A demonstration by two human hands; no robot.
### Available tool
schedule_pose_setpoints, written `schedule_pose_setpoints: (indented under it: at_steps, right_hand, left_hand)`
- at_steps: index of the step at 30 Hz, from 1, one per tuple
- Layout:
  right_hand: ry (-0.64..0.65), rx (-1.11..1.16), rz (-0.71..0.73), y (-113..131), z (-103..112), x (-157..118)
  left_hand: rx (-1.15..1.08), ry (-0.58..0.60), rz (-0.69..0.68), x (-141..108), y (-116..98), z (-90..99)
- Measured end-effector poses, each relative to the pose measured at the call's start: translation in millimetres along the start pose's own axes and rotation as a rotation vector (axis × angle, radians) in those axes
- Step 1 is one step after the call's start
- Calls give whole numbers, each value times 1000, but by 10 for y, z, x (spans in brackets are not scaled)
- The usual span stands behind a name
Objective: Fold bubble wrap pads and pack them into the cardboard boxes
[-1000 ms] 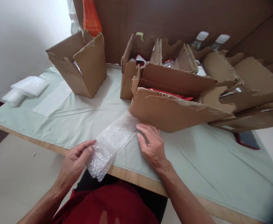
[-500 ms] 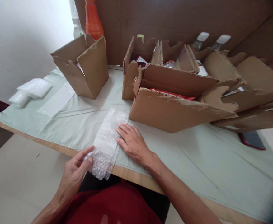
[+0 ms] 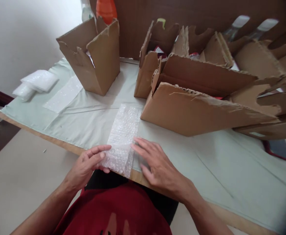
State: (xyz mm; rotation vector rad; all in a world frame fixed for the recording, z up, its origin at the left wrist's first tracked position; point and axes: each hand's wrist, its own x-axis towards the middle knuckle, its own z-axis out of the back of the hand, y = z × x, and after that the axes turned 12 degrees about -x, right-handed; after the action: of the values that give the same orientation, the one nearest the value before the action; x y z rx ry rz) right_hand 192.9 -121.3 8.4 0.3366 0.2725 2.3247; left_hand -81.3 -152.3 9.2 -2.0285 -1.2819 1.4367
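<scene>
A strip of clear bubble wrap lies on the pale green cloth, its near end folded over at the table's front edge. My left hand pinches the left side of that folded end between thumb and fingers. At the right side of the fold, my right hand has its fingers apart, the fingertips at the wrap's edge and nothing in its grasp. The thumb of the right hand is slightly blurred.
Open cardboard boxes stand behind and to the right. Another box is at the back left, before an orange bottle. Folded bubble wrap and a flat strip lie left. A dark red-edged object lies right.
The near end of the bubble wrap now lies folded further onto the strip. My right hand has moved off the wrap toward its right edge and spread its fingers. The camera view has shifted.
</scene>
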Motion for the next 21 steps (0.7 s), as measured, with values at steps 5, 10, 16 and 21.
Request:
schedule_pose_setpoints:
  at_steps: [5, 10, 16, 21]
  right_hand:
    - [-182, 60, 43, 254, -144, 24]
    - [-295, 350, -216, 273, -292, 242]
    - [-161, 633, -469, 230, -254, 316]
    - [-126, 608, -502, 241, -261, 319]
  left_hand:
    - [-34, 138, 10, 73, -52, -5]
    - [207, 93, -175, 56, -151, 105]
    - [737, 32, -586, 21, -150, -16]
    - [782, 19, -535, 190, -42, -141]
